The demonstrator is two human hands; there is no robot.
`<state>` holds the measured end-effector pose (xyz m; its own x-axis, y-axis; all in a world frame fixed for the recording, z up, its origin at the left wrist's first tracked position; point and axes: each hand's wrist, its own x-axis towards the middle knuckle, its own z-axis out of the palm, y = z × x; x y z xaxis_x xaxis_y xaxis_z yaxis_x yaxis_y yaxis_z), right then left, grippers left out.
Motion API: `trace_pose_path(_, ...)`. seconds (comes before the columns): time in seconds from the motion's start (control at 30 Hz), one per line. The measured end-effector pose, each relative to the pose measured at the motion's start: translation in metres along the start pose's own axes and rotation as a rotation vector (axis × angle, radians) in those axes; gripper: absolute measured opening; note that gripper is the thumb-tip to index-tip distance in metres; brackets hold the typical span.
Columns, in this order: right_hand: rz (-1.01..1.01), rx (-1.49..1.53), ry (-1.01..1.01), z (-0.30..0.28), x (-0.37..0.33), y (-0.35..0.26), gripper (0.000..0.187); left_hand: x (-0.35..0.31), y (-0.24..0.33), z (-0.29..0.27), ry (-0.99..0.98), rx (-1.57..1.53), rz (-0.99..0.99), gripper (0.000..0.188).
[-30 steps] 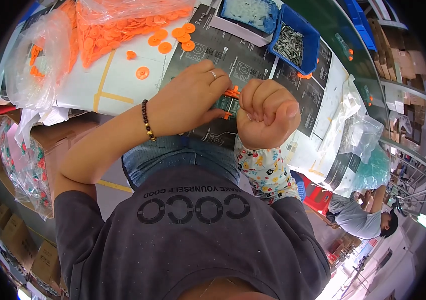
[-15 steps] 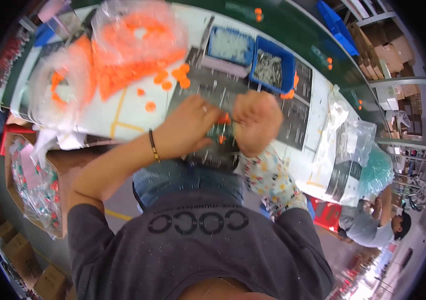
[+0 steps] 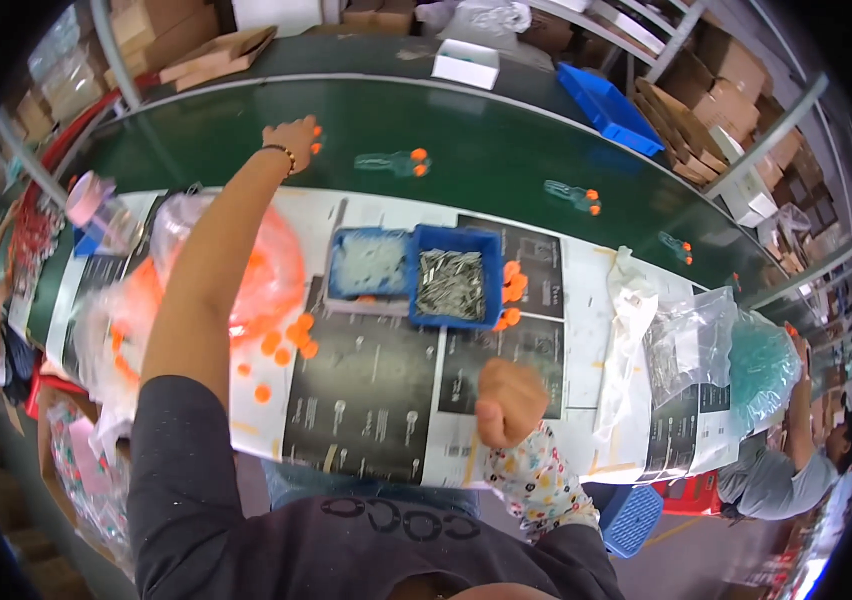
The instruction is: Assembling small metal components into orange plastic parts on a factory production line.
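Observation:
My left arm is stretched far out over the green conveyor belt [image 3: 486,130]. My left hand [image 3: 291,135] has its fingers curled around a small orange-capped piece [image 3: 318,140] just above the belt. A beaded bracelet sits on that wrist. My right hand [image 3: 509,400] is a closed fist above the printed black-and-white sheets [image 3: 366,400] on the table; nothing shows in it. Between the hands stand two blue trays, one with clear parts [image 3: 368,262] and one with metal pins [image 3: 451,285].
Clear orange-capped pieces [image 3: 391,160] lie spaced along the belt. A bag of orange discs [image 3: 266,270] and loose discs [image 3: 286,340] lie under my left arm. Clear bags [image 3: 686,345] sit at right. A co-worker [image 3: 776,470] sits at the lower right.
My hands were together over the sheets by my lap. The left arm has since reached out to the belt with an orange piece, and the right hand stayed back as a fist.

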<state>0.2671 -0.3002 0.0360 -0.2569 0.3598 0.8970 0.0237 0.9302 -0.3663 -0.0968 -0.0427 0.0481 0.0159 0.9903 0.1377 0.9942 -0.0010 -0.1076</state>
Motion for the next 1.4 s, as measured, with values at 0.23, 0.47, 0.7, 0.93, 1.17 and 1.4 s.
trace_pose_path(0.23,0.267,0.006,0.023,-0.004,0.001,0.001,0.024,0.047,0.094,0.049,-0.04,-0.363,0.362,0.046)
trace_pose_path(0.47,0.847,-0.125,0.172,-0.009,0.004,0.012,0.019,-0.037,0.081,-0.054,0.276,-0.598,0.388,0.052)
trace_pose_path(0.7,0.714,-0.302,-0.169,-0.002,0.032,0.045,0.018,-0.26,0.101,-0.068,-0.037,-0.675,0.796,0.047)
trace_pose_path(0.93,0.593,-0.539,-1.044,0.037,0.067,0.096,0.021,-0.341,0.092,-0.043,0.128,-0.753,0.637,0.058)
trace_pose_path(1.17,0.495,-0.586,-1.038,0.04,0.071,0.101,0.012,-0.373,-0.116,-0.046,0.663,-0.748,-0.394,0.017)
trace_pose_path(1.4,0.409,-0.641,-0.951,0.04,0.063,0.091,0.01,-0.391,-0.217,0.039,0.19,0.128,-0.517,0.016)
